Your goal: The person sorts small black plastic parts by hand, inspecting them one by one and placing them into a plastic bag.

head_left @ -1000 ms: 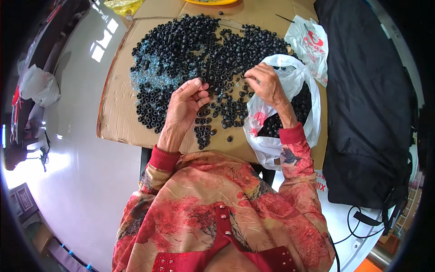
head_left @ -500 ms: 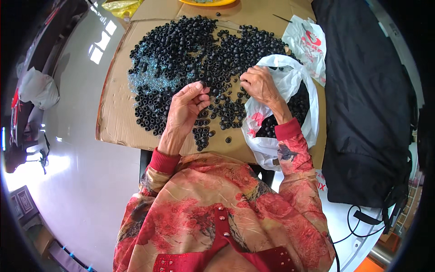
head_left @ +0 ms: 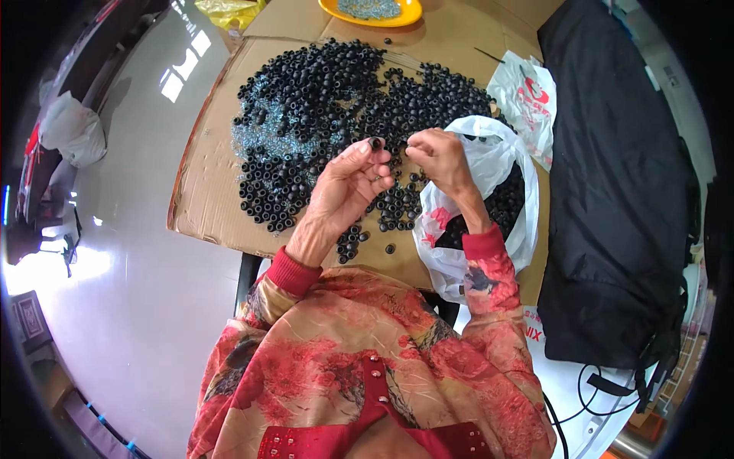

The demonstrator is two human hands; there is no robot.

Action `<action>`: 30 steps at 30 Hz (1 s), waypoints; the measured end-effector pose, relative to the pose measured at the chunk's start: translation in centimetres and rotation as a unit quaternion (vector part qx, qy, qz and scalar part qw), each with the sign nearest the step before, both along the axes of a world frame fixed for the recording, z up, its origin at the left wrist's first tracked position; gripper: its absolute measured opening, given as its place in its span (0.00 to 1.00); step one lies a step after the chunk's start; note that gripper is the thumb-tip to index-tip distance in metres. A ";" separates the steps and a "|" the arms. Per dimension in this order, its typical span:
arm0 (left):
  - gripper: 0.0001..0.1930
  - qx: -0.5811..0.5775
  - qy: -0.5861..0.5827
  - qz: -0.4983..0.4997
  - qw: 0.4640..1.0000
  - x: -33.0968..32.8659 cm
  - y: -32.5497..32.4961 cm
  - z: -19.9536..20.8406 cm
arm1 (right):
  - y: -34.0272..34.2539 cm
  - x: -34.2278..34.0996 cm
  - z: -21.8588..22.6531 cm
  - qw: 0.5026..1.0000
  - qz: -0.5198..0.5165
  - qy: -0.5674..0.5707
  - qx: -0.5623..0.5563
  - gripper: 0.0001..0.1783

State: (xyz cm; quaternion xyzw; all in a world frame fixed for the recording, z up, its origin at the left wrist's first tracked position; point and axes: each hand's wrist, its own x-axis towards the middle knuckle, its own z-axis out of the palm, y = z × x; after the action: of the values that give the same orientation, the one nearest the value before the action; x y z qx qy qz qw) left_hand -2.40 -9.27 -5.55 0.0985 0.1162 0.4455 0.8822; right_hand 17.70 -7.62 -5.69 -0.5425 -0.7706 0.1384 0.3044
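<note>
My left hand is raised over the near part of the pile, palm partly up. Its thumb and forefinger pinch a small black ring-shaped cap with the hollow side showing. Close by on the right, my right hand has its fingers bent into a pinch facing the cap; what lies between the fingertips is too small to make out. Below the right wrist, a white plastic bag stands open with many black caps inside. Loose black caps spread over the cardboard.
Small clear bluish rings lie among the caps on the left. A yellow dish of similar clear pieces stands at the far edge. A flattened white bag lies at the right, beside a large black fabric case. Yellow plastic is at far left.
The view has shifted a little. My left hand has moved right with the black cap, closer to my right hand, and the cap's opening now shows. My right hand stays pinched near the bag.
</note>
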 end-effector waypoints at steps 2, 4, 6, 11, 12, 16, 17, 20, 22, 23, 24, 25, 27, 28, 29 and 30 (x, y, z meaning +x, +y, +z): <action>0.10 0.002 -0.027 -0.005 1.000 -0.4 -0.2 0.8 | -1.7 -2.5 4.6 0.986 -0.019 0.158 -0.049 0.07; 0.11 0.008 -0.053 -0.019 0.998 0.1 -0.7 2.0 | -2.5 -3.1 6.8 0.974 0.021 0.225 -0.024 0.07; 0.10 0.009 -0.058 -0.016 0.998 0.3 -1.0 2.6 | -2.8 -3.9 7.8 0.951 0.078 0.300 -0.012 0.06; 0.08 0.007 -0.053 -0.011 0.998 0.2 -1.7 3.6 | -3.2 -5.5 8.0 0.938 0.096 0.334 0.012 0.07; 0.08 0.009 -0.055 -0.007 0.998 0.1 -1.8 3.6 | -3.2 -5.7 7.9 0.934 0.099 0.340 0.037 0.06; 0.07 -0.001 -0.066 -0.015 0.998 -0.6 -2.1 4.4 | -3.3 -7.2 7.9 0.920 0.109 0.376 0.020 0.08; 0.07 -0.005 -0.062 -0.018 0.998 -0.9 -2.2 4.6 | -3.4 -7.4 7.7 0.920 0.112 0.375 0.019 0.08; 0.07 -0.019 -0.054 -0.014 0.998 -0.9 -2.3 4.4 | -3.7 -7.5 7.5 0.917 0.102 0.383 0.041 0.08; 0.07 -0.031 -0.048 -0.013 0.998 -0.6 -2.5 4.0 | -4.3 -7.4 7.5 0.919 0.094 0.382 0.033 0.08; 0.07 -0.030 -0.048 -0.014 0.998 -0.5 -2.6 3.8 | -4.6 -7.3 7.4 0.920 0.085 0.382 0.025 0.08; 0.07 -0.029 -0.048 -0.014 0.998 -0.3 -2.7 3.7 | -4.7 -7.1 7.3 0.920 0.082 0.384 0.026 0.08; 0.07 -0.030 -0.047 -0.019 0.998 0.0 -2.8 3.6 | -4.6 -6.5 7.1 0.928 0.087 0.359 0.042 0.08; 0.07 0.027 -0.027 -0.022 0.999 0.5 -2.6 3.7 | -4.3 -5.2 7.1 0.943 0.093 0.315 0.051 0.06; 0.07 0.043 0.007 -0.003 0.999 0.6 -2.2 3.8 | -3.7 -4.7 7.2 0.947 0.106 0.302 0.018 0.06; 0.07 0.061 0.029 0.003 0.998 0.7 -1.7 3.9 | -3.3 -4.2 7.6 0.951 0.115 0.287 -0.013 0.05; 0.07 0.078 0.051 0.009 0.996 0.6 -1.3 3.9 | -2.8 -3.9 8.0 0.945 0.128 0.298 -0.048 0.05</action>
State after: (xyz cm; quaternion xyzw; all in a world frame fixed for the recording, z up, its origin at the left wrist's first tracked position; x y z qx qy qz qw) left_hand -1.80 -10.61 -1.66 0.1887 0.1265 0.4555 0.8608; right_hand 13.76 -10.38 2.32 -0.3871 -0.7001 0.3688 0.4732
